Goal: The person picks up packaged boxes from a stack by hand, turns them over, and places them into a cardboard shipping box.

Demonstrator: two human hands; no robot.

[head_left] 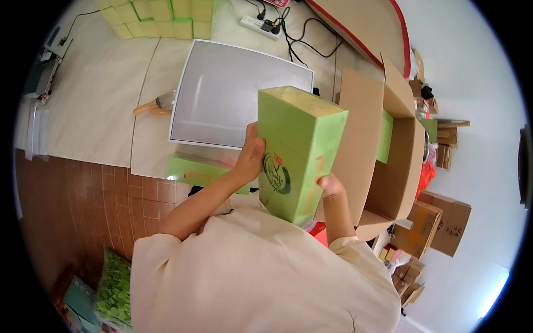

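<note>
Carton (294, 152): light green, with a dark green circular emblem and small red marks on one face. Flat box (202, 171) below it: same green, orange print. Shipping box (388, 166): plain brown cardboard. Tray (233, 94): grey surface, white rim. Table (100, 100): cream. Floor (83, 200): brown tile pattern. Stacked packs (161, 16): pale yellow-green. Sleeve (255, 277): off-white

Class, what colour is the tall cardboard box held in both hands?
Light green, with a round dark emblem; head view.
</note>
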